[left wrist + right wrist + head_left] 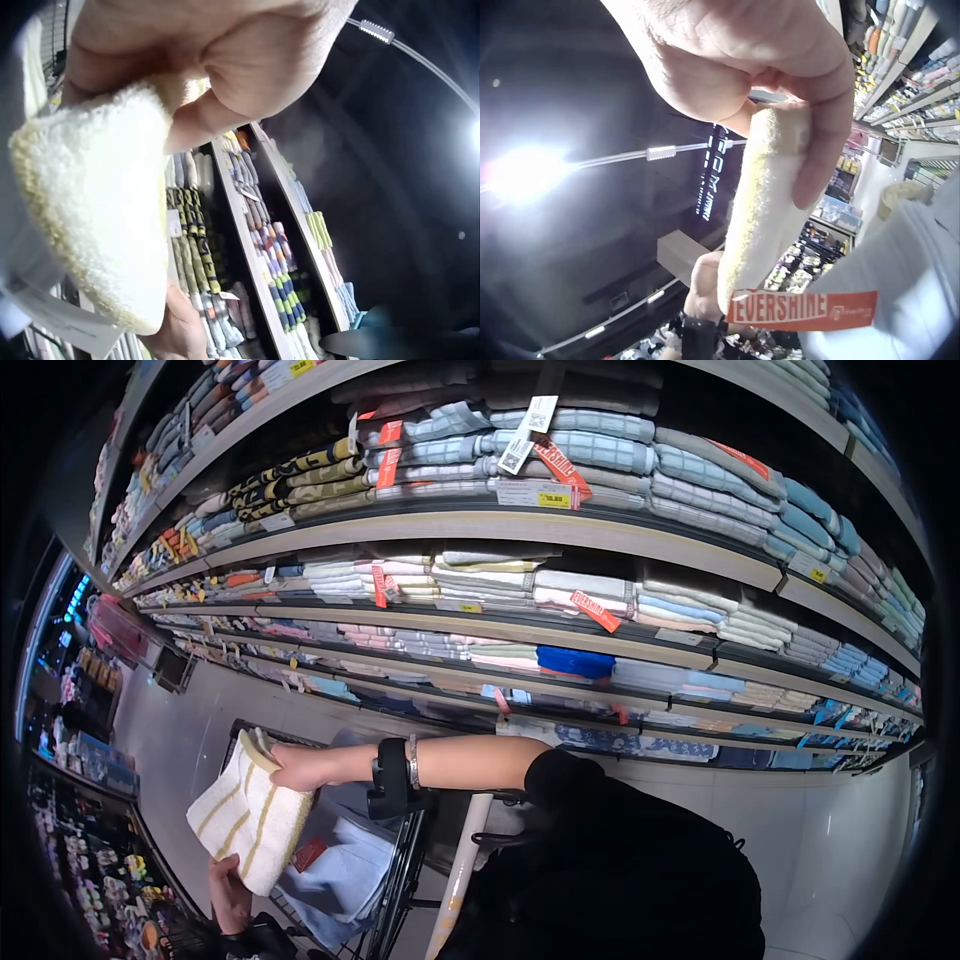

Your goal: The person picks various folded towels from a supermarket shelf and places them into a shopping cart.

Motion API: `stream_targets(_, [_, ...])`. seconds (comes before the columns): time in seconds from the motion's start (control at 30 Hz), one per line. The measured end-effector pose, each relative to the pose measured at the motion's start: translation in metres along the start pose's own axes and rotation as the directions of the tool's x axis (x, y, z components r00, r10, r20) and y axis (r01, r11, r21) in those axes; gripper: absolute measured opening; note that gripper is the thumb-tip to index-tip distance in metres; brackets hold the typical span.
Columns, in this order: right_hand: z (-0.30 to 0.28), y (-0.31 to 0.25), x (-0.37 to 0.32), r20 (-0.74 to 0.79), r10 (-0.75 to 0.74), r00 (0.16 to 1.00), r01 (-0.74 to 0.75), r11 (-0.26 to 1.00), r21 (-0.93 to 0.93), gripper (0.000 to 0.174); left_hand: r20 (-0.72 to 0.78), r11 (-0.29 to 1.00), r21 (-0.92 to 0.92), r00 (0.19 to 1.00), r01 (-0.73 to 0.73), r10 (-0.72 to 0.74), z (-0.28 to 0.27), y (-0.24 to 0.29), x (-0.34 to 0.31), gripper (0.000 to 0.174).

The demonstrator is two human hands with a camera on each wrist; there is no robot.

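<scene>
Over the shopping cart [402, 865], facing the towel shelves [480, 525]: 1 folded hand towel [250, 815], held up between 2 hands. Right hand [295, 768]: fingers clamped on the upper edge. Left hand [228, 895]: fingers pinching the lower edge. Risk: both grips sit at the edges only, so a slackened pinch would likely let the fold drop open or fall onto the blue towels [340, 875] below. Appearance: cream terry, yellow stripes, thick pile, red EVERSHINE tag [802, 309].
</scene>
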State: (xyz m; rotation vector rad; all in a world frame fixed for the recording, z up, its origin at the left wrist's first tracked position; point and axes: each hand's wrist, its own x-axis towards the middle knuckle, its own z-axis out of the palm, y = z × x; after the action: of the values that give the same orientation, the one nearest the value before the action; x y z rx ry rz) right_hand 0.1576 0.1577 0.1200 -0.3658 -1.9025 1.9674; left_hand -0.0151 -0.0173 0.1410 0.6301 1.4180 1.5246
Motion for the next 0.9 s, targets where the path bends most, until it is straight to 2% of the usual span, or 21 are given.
stream_targets(0.1, [0.018, 0.025, 0.021, 0.021, 0.007, 1.000, -0.007, 1.000, -0.020, 0.027, -0.007, 0.999, 0.050, 1.000, 0.000, 0.001, -0.038, -0.018, 0.003, 0.046])
stream_targets(0.17, [0.031, 0.048, 0.045, 0.037, 0.091, 0.995, -0.089, 0.994, -0.070, 0.027, -0.030, 1.000, 0.018, 0.999, 0.017, -0.016, -0.050, -0.020, 0.001, 0.045])
stream_targets(0.2, [0.038, 0.059, 0.054, -0.033, 0.068, 0.997, -0.071, 0.992, -0.103, 0.027, -0.045, 1.000, 0.013, 0.999, 0.018, -0.017, -0.056, -0.021, 0.002, 0.045])
stream_targets(0.23, [0.042, 0.065, 0.059, -0.027, 0.069, 0.997, -0.072, 0.992, -0.103, 0.027, -0.060, 1.000, 0.007, 0.998, 0.018, -0.018, -0.061, -0.023, 0.003, 0.044])
stream_targets(0.3, [0.050, 0.076, 0.070, -0.075, 0.077, 0.994, -0.093, 0.966, -0.243, 0.029, -0.086, 0.998, -0.039, 0.995, 0.053, -0.057, -0.068, -0.025, 0.004, 0.044])
stream_targets(0.4, [0.056, 0.077, 0.082, -0.094, 0.122, 0.988, -0.140, 0.966, -0.217, 0.029, -0.062, 0.999, -0.026, 0.997, 0.040, -0.041, -0.083, -0.035, 0.011, 0.041])
stream_targets(0.47, [0.061, 0.064, 0.086, -0.100, 0.117, 0.988, -0.139, 0.956, -0.259, 0.029, -0.142, 0.981, -0.193, 0.989, 0.019, -0.048, -0.108, -0.042, 0.021, 0.038])
stream_targets(0.5, [0.064, 0.058, 0.087, -0.106, 0.107, 0.989, -0.134, 0.945, -0.300, 0.029, -0.144, 0.980, -0.197, 0.988, 0.022, -0.051, -0.118, -0.044, 0.026, 0.038])
stream_targets(0.57, [0.074, 0.063, 0.101, -0.148, 0.091, 0.985, -0.131, 0.950, -0.283, 0.029, -0.161, 0.975, -0.218, 0.987, -0.028, -0.008, -0.133, -0.048, 0.036, 0.038])
stream_targets(0.63, [0.081, 0.067, 0.112, -0.234, -0.017, 0.972, -0.019, 0.989, -0.148, 0.029, -0.191, 0.977, -0.209, 0.982, -0.047, 0.006, -0.148, -0.057, 0.051, 0.036])
stream_targets(0.7, [0.083, 0.086, 0.132, -0.213, -0.025, 0.977, -0.001, 0.993, -0.119, 0.033, -0.195, 0.987, -0.160, 0.981, -0.030, -0.001, -0.168, -0.071, 0.067, 0.033])
stream_targets(0.77, [0.076, 0.092, 0.144, 0.077, 0.073, 0.994, -0.045, 0.947, -0.317, 0.041, -0.213, 0.996, -0.085, 0.977, 0.011, -0.029, -0.182, -0.083, 0.082, 0.030])
stream_targets(0.83, [0.073, 0.101, 0.145, 0.085, 0.031, 0.996, -0.005, 0.957, -0.291, 0.038, -0.117, 0.995, -0.069, 0.990, 0.074, -0.081, -0.207, -0.108, 0.099, 0.029])
stream_targets(0.9, [0.065, 0.099, 0.139, 0.095, 0.193, 0.977, -0.123, 0.863, -0.490, 0.033, -0.107, 0.991, -0.109, 0.991, 0.072, -0.084, -0.203, -0.122, 0.103, 0.030])
